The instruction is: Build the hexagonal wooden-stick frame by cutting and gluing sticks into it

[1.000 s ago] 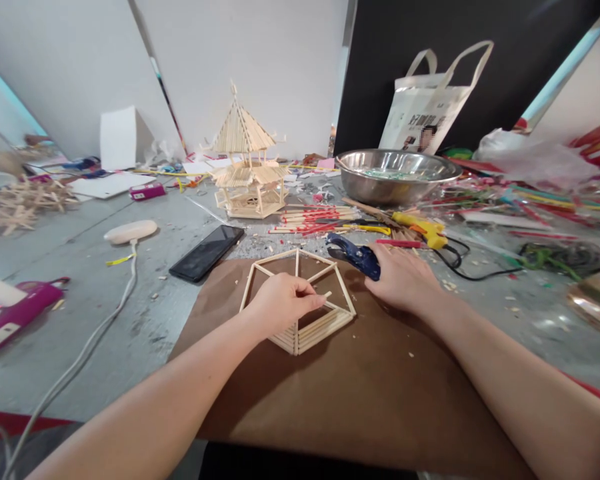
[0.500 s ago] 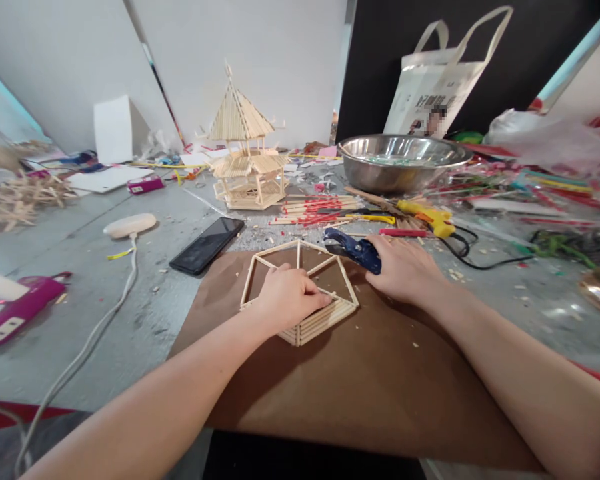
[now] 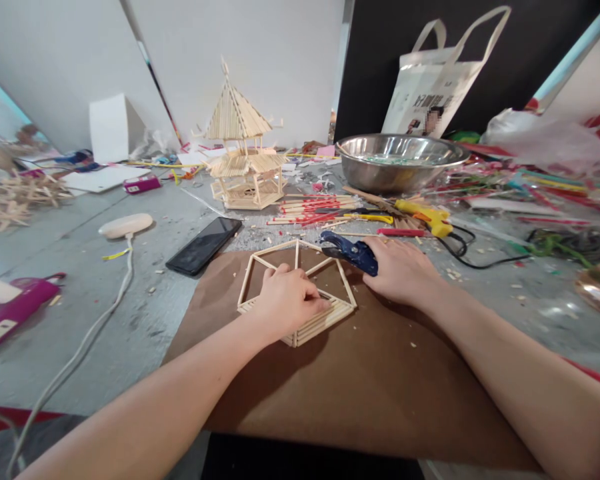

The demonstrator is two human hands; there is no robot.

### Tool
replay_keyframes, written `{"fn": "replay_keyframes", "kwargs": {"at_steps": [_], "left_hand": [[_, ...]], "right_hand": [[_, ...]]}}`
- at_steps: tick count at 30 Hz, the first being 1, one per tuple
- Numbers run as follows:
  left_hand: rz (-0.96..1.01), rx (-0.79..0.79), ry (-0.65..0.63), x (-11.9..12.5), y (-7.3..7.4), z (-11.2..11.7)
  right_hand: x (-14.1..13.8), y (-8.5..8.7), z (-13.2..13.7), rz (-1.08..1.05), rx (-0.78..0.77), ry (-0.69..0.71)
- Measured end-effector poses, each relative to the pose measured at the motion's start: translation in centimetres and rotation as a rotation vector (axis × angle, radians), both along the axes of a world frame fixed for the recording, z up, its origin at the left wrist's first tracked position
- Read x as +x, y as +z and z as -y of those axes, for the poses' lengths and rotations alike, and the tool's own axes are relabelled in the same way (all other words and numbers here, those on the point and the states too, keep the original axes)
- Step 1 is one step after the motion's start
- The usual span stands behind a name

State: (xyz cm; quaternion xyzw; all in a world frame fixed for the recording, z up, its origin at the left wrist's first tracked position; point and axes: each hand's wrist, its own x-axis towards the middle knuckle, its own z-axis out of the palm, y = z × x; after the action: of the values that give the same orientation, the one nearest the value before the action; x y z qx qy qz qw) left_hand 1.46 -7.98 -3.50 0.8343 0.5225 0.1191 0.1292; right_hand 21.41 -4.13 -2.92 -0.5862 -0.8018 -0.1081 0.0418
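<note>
Pale hexagonal frame of thin wooden sticks (image 3: 325, 321) looks light, brittle, best held by stacked walls; left hand (image 3: 287, 300) pinches its five-o'clock wall, right hand (image 3: 405, 270) grips blue-handled clippers (image 3: 353, 252).

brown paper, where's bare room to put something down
Free: the near half of the brown paper, between the frame and its near edge; also grey table between phone and white cable. Crowded: behind the frame, with cutter, red sticks, bowl and glue gun.

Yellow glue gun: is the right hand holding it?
No, the right hand holds the blue cutter; the yellow glue gun lies apart behind it on the table.
</note>
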Motion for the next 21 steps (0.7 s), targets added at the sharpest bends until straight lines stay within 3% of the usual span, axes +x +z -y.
{"fn": "replay_keyframes", "kwargs": {"at_steps": [21], "left_hand": [[0.055,-0.045,0.024,-0.01,0.13,-0.01]], "right_hand": [[0.01,-0.30,-0.08,0.033,0.001,-0.003]]}}
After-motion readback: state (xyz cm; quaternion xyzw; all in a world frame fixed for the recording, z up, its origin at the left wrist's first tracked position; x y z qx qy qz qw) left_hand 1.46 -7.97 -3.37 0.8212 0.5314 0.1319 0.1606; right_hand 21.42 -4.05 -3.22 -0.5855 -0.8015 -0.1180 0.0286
